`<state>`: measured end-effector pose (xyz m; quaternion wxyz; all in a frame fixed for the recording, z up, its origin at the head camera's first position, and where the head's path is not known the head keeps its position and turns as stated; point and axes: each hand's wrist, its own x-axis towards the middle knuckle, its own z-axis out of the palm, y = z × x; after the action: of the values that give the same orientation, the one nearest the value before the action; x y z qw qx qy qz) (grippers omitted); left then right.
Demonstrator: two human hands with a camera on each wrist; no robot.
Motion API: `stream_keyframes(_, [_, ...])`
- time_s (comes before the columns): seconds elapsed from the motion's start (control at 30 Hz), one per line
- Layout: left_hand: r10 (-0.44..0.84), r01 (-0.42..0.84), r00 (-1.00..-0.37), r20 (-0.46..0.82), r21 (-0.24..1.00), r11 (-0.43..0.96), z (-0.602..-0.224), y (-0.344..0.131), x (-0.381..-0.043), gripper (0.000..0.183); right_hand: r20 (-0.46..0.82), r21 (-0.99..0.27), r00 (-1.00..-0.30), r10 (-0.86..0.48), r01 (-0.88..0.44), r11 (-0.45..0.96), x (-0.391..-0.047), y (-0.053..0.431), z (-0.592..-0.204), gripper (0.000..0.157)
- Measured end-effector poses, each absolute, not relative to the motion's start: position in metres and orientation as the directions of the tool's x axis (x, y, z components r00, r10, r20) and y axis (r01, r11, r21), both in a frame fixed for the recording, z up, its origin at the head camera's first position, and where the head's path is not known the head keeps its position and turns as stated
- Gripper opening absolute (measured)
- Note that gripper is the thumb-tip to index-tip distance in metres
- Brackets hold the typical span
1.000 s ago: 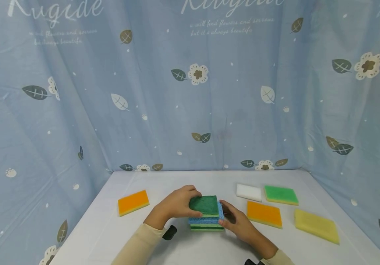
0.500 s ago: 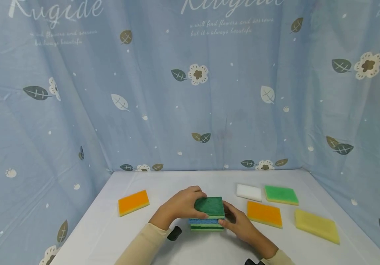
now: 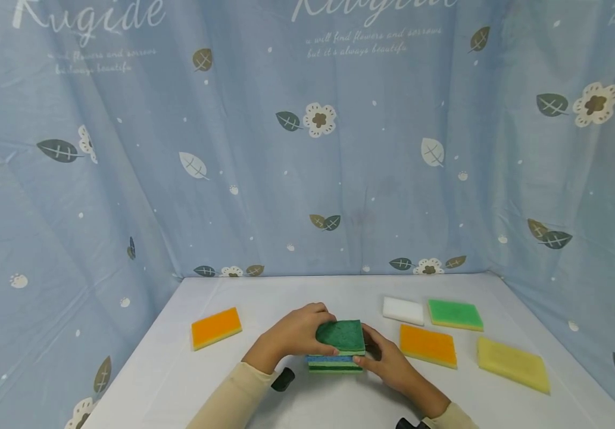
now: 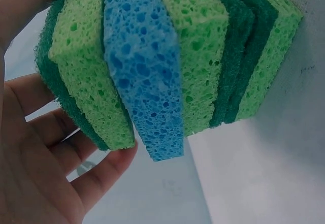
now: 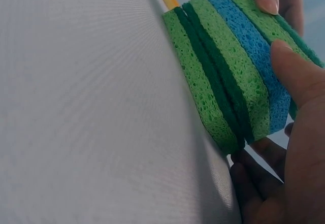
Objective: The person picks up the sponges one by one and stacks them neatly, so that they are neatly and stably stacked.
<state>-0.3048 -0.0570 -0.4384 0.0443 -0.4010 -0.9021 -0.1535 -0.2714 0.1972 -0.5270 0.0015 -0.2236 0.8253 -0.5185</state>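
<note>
A stack of scrub sponges stands on the white table. Its top sponge [image 3: 342, 335] has a dark green scouring face turned up and a light green underside. My left hand [image 3: 297, 329] grips that top sponge from the left, thumb in front and fingers behind. Beneath it lies a porous blue sponge [image 4: 144, 66], then two light green sponges [image 5: 200, 82] with their dark green faces together. From the right, my right hand [image 3: 390, 364] holds the stack's side, its thumb [image 5: 292, 64] against the blue sponge and its fingers round the far side.
An orange sponge [image 3: 216, 329] lies apart at the left. On the right lie a white sponge [image 3: 403, 310], a green sponge [image 3: 455, 314], another orange sponge [image 3: 428, 345] and a yellow sponge [image 3: 513, 364]. A patterned blue curtain [image 3: 264, 179] surrounds the table [image 3: 178, 393].
My left hand has shifted the top sponge to the right, over the blue sponge, which now shows only its front edge in the head view. The right hand has stayed in place.
</note>
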Motion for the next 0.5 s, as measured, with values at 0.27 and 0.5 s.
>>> stream_keyframes(0.27, [0.714, 0.736, -0.675, 0.184, 0.236, 0.635, -0.4386, -0.0577, -0.3043, 0.062, 0.232, -0.857, -0.899, -0.371, -0.369, 0.359, -0.2707, 0.1965, -0.525, 0.075])
stream_keyframes(0.5, [0.719, 0.744, -0.667, 0.193, 0.222, 0.631, -0.439, -0.0578, -0.3051, 0.06, 0.235, -0.846, -0.9, -0.367, -0.375, 0.379, -0.2708, 0.1956, -0.5259, 0.076])
